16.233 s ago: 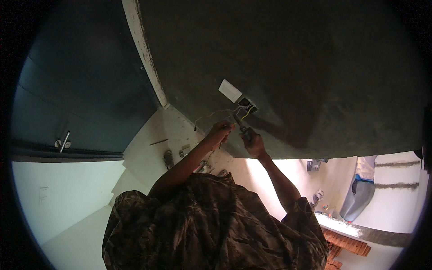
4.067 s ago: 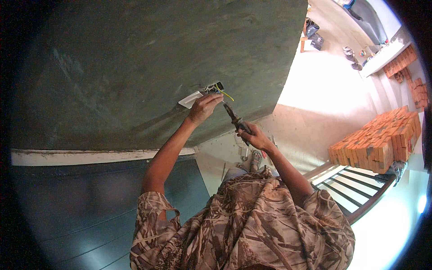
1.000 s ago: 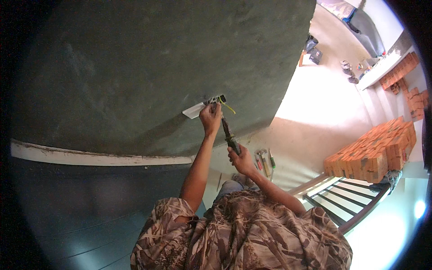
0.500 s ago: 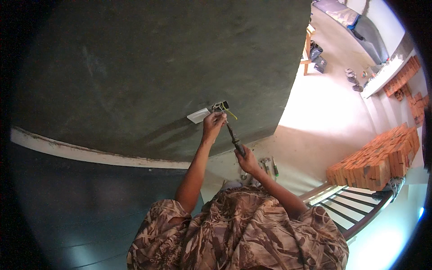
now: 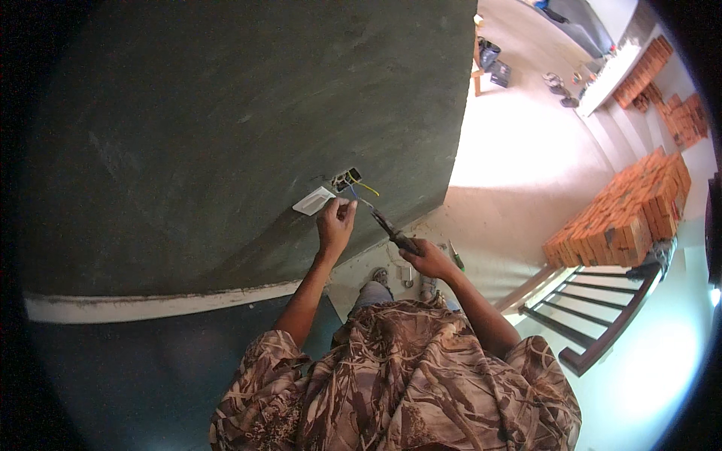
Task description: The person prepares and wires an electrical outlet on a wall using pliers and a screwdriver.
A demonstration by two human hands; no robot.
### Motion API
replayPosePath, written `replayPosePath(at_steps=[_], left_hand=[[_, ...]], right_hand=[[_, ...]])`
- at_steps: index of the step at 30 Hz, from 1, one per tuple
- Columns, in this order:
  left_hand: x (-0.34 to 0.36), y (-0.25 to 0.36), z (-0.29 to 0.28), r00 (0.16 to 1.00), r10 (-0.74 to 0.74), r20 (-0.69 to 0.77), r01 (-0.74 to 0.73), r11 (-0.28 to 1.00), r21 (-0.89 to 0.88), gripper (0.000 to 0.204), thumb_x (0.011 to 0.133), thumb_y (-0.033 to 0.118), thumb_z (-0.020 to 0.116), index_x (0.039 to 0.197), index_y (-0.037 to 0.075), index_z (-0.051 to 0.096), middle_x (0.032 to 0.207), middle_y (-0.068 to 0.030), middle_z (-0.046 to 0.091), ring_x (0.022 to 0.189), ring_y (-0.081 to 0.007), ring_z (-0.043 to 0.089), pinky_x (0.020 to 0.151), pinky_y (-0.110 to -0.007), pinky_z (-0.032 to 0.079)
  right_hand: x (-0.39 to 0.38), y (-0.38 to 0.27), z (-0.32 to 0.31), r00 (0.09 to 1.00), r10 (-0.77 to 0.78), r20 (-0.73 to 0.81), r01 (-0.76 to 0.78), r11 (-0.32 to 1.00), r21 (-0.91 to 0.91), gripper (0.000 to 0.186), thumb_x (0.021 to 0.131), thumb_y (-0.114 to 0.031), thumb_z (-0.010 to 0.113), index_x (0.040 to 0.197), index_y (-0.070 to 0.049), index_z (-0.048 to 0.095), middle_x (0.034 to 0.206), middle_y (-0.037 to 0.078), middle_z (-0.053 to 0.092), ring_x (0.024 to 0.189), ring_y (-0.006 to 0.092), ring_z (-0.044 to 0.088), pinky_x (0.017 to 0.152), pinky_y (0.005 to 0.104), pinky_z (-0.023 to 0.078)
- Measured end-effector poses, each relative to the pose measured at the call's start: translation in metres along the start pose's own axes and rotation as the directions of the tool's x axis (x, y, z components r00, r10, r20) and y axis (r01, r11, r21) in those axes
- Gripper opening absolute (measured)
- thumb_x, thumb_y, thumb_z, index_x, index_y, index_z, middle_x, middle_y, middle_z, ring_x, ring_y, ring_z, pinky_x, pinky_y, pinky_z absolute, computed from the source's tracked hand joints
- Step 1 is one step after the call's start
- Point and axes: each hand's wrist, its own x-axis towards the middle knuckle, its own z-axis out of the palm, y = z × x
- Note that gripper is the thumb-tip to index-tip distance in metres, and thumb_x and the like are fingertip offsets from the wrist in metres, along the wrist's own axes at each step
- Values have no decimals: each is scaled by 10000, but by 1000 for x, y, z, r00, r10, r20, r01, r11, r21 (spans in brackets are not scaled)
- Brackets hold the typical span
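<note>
A wall box (image 5: 347, 179) is set in the dark grey plastered wall, with several thin wires coming out of it. One yellow wire (image 5: 367, 188) sticks out to the right, and a blue wire (image 5: 353, 192) runs down toward my left fingertips. My left hand (image 5: 335, 225) is closed in a pinch just below the box, seemingly on the blue wire. Beside that hand, a white rectangular switch or socket plate (image 5: 312, 201) hangs against the wall. My right hand (image 5: 429, 259) grips dark-handled pliers (image 5: 389, 228), whose jaws point up-left toward the wires, a little apart from my left fingers.
A white ledge (image 5: 165, 304) runs along the wall's lower left, above a dark panel (image 5: 188, 368). Stacked orange bricks (image 5: 609, 218) stand on the right, behind a dark railing (image 5: 602, 304). A green-handled tool (image 5: 456, 255) lies on the floor (image 5: 504, 233) near my feet.
The view has shifted, so the wall box and both hands sit further left. The pliers lean more to the left, and their jaws are slightly further from my left fingertips.
</note>
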Motion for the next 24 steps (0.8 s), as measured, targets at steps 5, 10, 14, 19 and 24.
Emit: replayPosePath(at_steps=[5,10,14,19,24], left_hand=[[2,29,-26,935,350,50,-347,936,-54,178,923,90,690,1082,14,668,1072,-106,644,834,-233,670,687,-363,542],[30,21,-28,835,522,176,-512,853,-103,225,918,69,682,1136,16,670,1080,-117,657,962,-278,683,776,-365,554],[45,16,-34,779,560,280,-541,828,-152,226,901,54,687,1121,7,668,1010,-126,658,937,-292,673,783,-376,546],[46,2,-30,725,621,297,-567,783,-255,177,894,-6,649,1070,4,663,987,-133,639,916,-322,661,764,-409,531],[52,-4,-36,668,635,387,-552,772,-315,110,947,-23,570,1047,-6,615,1019,-150,633,955,-337,655,796,-412,522]], right_hand=[[-50,56,31,950,300,-83,-260,912,319,425,965,-329,631,1208,20,609,1097,144,661,997,214,613,877,376,479],[-75,113,90,890,402,-216,-258,834,489,653,951,-376,654,1440,15,470,1466,190,495,1342,262,471,1114,371,368],[-72,105,127,860,404,-310,-222,846,485,700,938,-404,675,1448,22,455,1513,197,439,1389,277,425,1155,401,317],[-65,-20,106,883,466,-50,-289,626,724,589,937,-417,690,1328,3,556,1403,153,530,1233,269,566,993,395,492],[-46,-17,114,982,147,120,-163,328,930,339,1020,-308,566,1208,-26,546,1294,200,587,1197,309,614,943,468,544]])
